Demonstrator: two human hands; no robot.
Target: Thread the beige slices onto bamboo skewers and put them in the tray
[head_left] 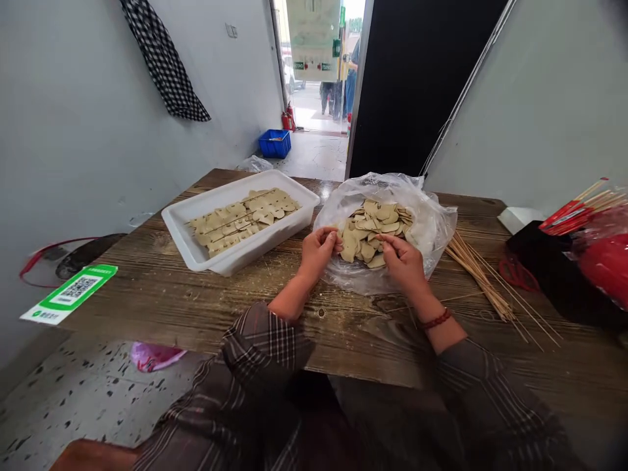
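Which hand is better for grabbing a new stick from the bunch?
Probably the right hand: the sticks lie on its side, beside the bag. The left hand is farther off.

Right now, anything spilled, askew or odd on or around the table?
Thin sticks right of the clear bag are splayed loose, not squared up; pink plastic lies on the floor at left, possibly dropped.

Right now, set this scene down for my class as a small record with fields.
left hand: fingers pinched beside the flat tan pieces; grip unclear
right hand: pinching what looks like a thin stick
clear bag: open, around those pieces
white tray: left of the bag, holding skewered pieces
loose sticks: right of the bag
floor beyond table: blue crate
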